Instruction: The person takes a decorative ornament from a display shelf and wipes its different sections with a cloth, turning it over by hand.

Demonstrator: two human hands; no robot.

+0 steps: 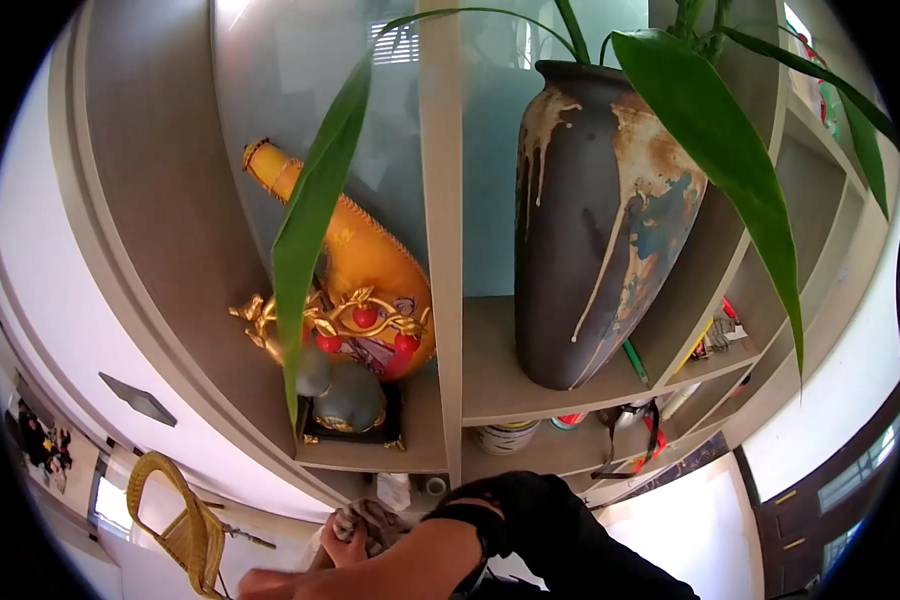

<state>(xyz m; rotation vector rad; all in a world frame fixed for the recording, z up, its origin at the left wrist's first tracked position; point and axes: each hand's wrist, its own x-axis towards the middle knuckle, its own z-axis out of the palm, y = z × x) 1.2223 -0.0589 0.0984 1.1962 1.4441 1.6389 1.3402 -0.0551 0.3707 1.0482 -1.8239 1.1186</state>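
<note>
A crumpled grey-brown cloth [370,525] is low in the view, below the shelf unit. My left hand [341,545] is closed around part of it. My right arm, with a black sleeve and a dark band at the wrist, crosses in front from the right. At the bottom edge, my right hand [265,583] is cut off and blurred, so its fingers cannot be made out. Above the hands, a grey ornament [350,400] on a black base and an orange bottle-shaped ornament [375,250] stand in the left compartment, with gold branches and red fruit.
A tall dark vase [580,230] with green leaves stands in the right compartment [485,385]. Long leaves hang in front of the shelves. Lower down are a striped pot [507,437] and small items. A wicker chair [185,520] is at lower left, and a dark door [830,500] at right.
</note>
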